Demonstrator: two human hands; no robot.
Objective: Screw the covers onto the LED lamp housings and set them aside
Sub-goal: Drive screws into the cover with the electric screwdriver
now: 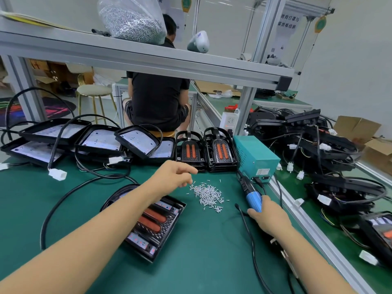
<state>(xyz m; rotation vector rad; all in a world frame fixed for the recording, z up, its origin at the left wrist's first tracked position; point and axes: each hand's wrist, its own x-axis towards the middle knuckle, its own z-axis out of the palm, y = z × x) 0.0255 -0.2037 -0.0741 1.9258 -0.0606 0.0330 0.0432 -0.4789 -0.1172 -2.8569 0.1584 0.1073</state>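
Observation:
A black LED lamp housing (157, 225) with a cover showing two orange strips lies on the green mat under my left forearm. Just right of it sits a pile of small silver screws (209, 195). My left hand (176, 175) hovers at the pile's left edge and pinches a screw between its fingertips. My right hand (269, 215) grips the blue electric screwdriver (251, 193), which lies tilted with its black tip pointing away from me toward the teal box.
A teal power supply box (255, 154) stands behind the screwdriver. Two stacks of covers (206, 150) stand upright at the back, open housings (97, 141) with cables to their left. Lamps (331, 158) are piled at the right. A person (158, 98) sits beyond the bench.

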